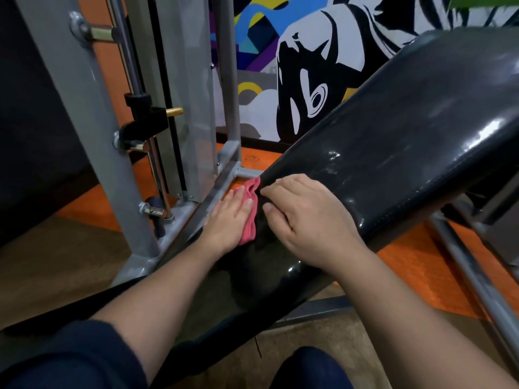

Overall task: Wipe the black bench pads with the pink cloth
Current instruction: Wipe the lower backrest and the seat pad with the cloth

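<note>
Between the two black bench pads (407, 130), the flat-fingered left hand (227, 220) presses the pink cloth (250, 211); the right hand (311, 217) rests beside it with fingers loosely bent, grasping nothing, its fingertips partly hidden at the gap.

Dark navy sleeve (70, 357) pushed above the left elbow (both forearms bare); dark navy trouser knee (311, 369).

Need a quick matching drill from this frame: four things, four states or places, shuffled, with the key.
Things:
1. pink cloth
2. left hand
3. right hand
4. brass pin

States or places:
A. sticks out of a black clamp on the grey frame
B. lies flat, pressing on the cloth
C. bunched in the gap between the two black pads
D. rests on the lower end of the inclined pad, fingers bent

Pairs: 1-C, 2-B, 3-D, 4-A
</note>
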